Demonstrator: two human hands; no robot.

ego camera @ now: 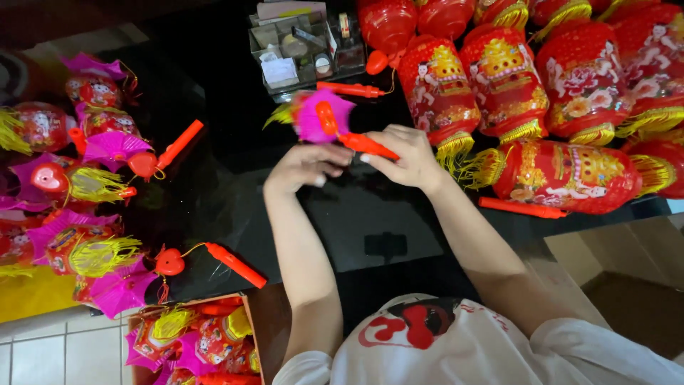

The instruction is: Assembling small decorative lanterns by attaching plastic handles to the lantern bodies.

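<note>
Both hands meet at frame centre over the black table (235,171). Right hand (406,157) pinches the orange stick (367,145), fingers closed round it. Left hand (305,167) is curled just under the small lantern (320,115), fingers bent in; whether it grips the stick's end or only steadies it, I cannot tell. The lantern is pink with a yellow tassel and an orange piece on top, held up off the table, tilted toward upper centre.

Outward: clear organiser (296,50) right behind the lantern, another orange stick (353,90) lying before it. Upper right, a crowd of big red lanterns (499,71), one lying on its side (570,175) close to the right wrist, with a loose stick (520,208) below it. Left edge, a row of finished small lanterns (92,142). Lower left, a carton (196,342) full of them, and a stick with a heart piece (214,258) near it.

Risks, as I judge: the right grip is a light pinch, so the lantern could swing and drop. The pink paper looks thin; a squeeze would crease it. The tassel could snag on the organiser. The right elbow could nudge the lantern on its side.
</note>
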